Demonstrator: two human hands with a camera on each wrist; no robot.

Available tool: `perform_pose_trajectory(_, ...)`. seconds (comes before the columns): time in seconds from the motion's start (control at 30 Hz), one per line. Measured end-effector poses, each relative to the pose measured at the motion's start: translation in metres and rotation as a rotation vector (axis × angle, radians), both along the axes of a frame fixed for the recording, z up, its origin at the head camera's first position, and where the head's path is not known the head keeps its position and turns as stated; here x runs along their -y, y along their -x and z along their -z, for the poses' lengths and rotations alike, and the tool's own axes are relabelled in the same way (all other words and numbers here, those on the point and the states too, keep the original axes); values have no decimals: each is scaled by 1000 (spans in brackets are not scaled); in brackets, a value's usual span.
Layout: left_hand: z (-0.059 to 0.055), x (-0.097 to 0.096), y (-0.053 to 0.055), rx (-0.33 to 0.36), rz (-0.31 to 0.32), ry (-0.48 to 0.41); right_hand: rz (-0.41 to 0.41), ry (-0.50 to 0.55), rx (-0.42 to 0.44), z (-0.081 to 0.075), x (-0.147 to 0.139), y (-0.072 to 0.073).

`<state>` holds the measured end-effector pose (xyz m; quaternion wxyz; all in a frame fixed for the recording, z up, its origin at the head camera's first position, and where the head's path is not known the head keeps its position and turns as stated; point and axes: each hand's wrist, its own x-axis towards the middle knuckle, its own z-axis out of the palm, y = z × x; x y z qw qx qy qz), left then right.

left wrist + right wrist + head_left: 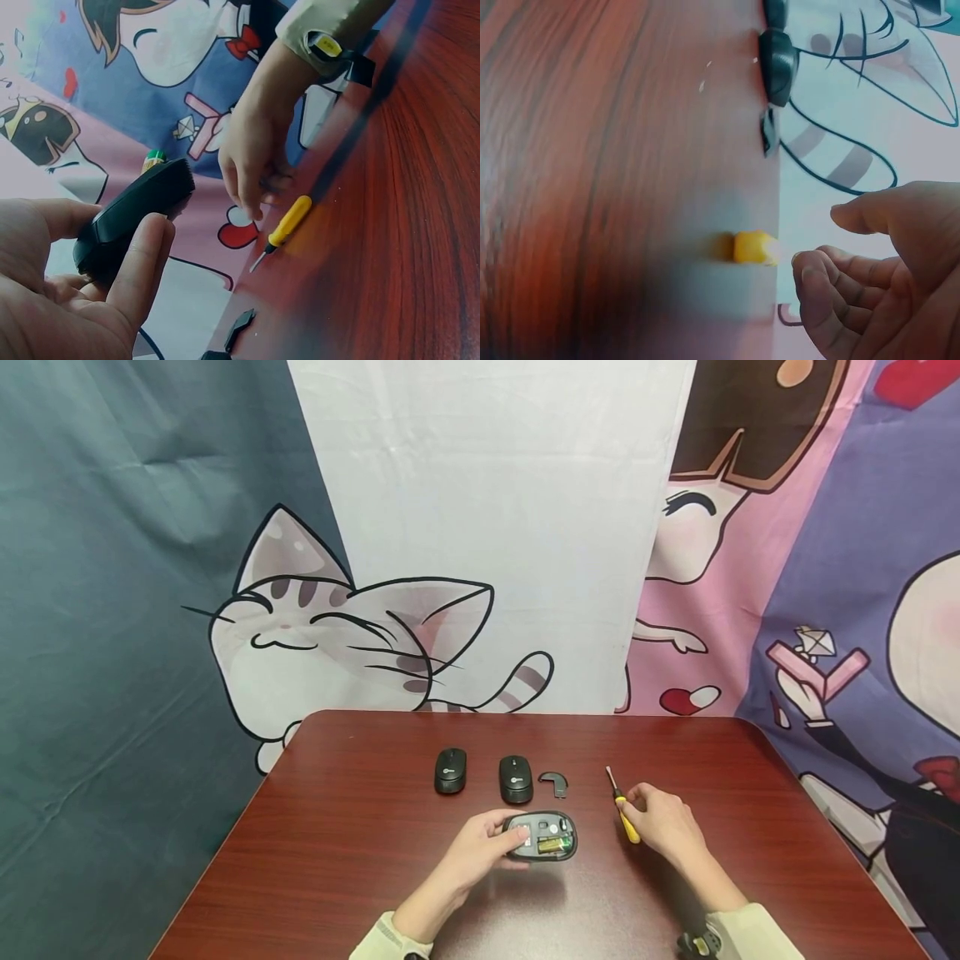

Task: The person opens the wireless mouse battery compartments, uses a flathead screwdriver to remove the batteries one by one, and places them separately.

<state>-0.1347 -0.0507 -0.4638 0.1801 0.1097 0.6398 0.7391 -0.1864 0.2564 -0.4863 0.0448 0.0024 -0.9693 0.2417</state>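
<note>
My left hand (477,846) grips a black computer mouse (537,821), its underside turned up and its battery compartment uncovered. A green and gold battery (555,844) shows in the compartment; in the left wrist view the green end of the battery (154,158) juts above the mouse's edge. My right hand (666,820) is over the yellow-handled screwdriver (628,827), which lies on the table. In the right wrist view a gap parts the thumb from the loosely bent fingers (816,289), and the screwdriver's yellow handle (755,247) lies beyond them.
Two more black mice, a left one (451,771) and a right one (516,779), stand on the reddish-brown table (337,860). Beside the right one lies a small curved black cover (555,783). A printed cloth (495,527) hangs behind the table's back edge.
</note>
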Motion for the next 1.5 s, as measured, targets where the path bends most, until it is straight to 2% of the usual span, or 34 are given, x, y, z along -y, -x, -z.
perform_pose_trajectory(0.3, -3, 0, 2, 1, -5, 8, -39, 64, -48, -12, 8, -12)
perform_pose_trajectory(0.5, -4, 1, 3, -1, -13, 6, -101, 165, -76, -20, 13, -20)
perform_pose_trajectory(0.7, -4, 2, 3, -5, -8, 6, -179, 296, -105, -22, 17, -27)
perform_pose_trajectory(1.03, -4, 2, 3, -7, -7, 8, -265, 586, 11, -23, 21, -35)
perform_pose_trajectory(1.17, -4, 2, 3, -7, -3, 10, -305, 635, -6, -23, 23, -38)
perform_pose_trajectory(1.4, -4, 1, 3, -7, -13, 3, -430, 674, -70, -20, 27, -42)
perform_pose_trajectory(1.5, -4, 1, 3, -7, -15, 4, -450, 682, -69, -21, 29, -45)
